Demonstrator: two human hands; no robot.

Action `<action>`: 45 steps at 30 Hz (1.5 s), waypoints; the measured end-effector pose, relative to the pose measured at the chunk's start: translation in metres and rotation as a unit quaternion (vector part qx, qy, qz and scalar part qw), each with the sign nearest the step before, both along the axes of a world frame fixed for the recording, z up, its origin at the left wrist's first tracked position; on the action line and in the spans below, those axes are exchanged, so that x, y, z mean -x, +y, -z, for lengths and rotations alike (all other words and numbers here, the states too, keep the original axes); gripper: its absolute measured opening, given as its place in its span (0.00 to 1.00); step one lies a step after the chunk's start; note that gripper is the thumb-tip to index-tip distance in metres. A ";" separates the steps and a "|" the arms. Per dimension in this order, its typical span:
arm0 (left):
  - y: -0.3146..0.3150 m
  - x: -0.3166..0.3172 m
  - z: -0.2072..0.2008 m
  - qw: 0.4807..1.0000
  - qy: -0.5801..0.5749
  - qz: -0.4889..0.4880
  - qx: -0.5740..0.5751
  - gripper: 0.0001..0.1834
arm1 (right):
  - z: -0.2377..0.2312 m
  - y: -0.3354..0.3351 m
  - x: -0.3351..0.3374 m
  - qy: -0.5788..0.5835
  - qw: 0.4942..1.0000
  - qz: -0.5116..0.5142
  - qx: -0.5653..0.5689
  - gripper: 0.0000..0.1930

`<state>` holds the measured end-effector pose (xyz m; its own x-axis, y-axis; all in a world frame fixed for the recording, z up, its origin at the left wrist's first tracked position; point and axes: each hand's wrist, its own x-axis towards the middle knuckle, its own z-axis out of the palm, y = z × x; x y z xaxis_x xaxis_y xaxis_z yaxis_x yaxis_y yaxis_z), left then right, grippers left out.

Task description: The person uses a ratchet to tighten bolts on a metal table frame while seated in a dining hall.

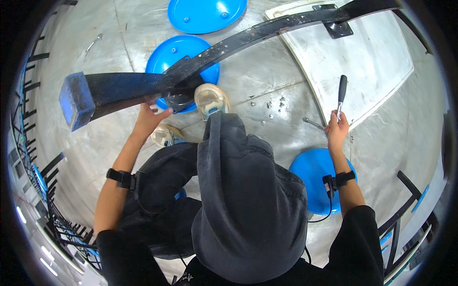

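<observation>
Grip at Three O'Clock

At three o'clock, a worker's right hand [338,127] clasps a black-handled tool [342,89]. At ten, the left hand [149,120] is against a black metal frame [192,68] spanning ten to one; whether its partly hidden fingers grip cannot be told.

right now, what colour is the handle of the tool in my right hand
The handle is black, seen in the head view.

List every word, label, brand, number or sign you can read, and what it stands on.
Nothing can be read.
White marking on the black shirt: too small and blurred.
Black-handled tool in the right hand: no lettering can be made out.
</observation>
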<state>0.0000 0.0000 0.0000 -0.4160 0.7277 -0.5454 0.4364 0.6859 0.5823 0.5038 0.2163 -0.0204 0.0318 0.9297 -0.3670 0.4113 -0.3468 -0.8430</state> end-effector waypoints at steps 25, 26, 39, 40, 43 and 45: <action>0.052 -0.033 -0.129 0.920 0.095 -0.117 -0.362 0.24 | 0.026 -0.004 -0.036 -0.088 0.995 -0.027 -0.046 0.09; 0.053 -0.037 -0.132 0.921 0.103 -0.112 -0.357 0.25 | 0.035 -0.011 -0.042 -0.070 0.997 -0.024 -0.016 0.08; 0.035 -0.058 -0.129 0.930 0.083 -0.131 -0.332 0.24 | -0.031 -0.039 -0.025 0.096 0.992 0.065 0.046 0.05; 0.037 -0.056 -0.128 0.922 0.082 -0.144 -0.350 0.24 | -0.027 -0.037 -0.033 0.115 0.991 0.058 0.024 0.05; 0.042 -0.069 -0.128 0.902 0.107 -0.143 -0.394 0.25 | -0.018 -0.029 -0.060 0.135 0.990 0.040 -0.008 0.06; 0.032 -0.078 -0.117 0.912 0.030 -0.160 -0.375 0.25 | -0.007 -0.025 -0.071 0.061 0.997 0.041 -0.005 0.06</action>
<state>0.0779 0.0322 0.1168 -0.6861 0.7222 0.0877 0.3302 0.2018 0.9221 0.5749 0.1913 -0.0137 0.0628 0.9292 -0.3642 0.2765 -0.3668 -0.8882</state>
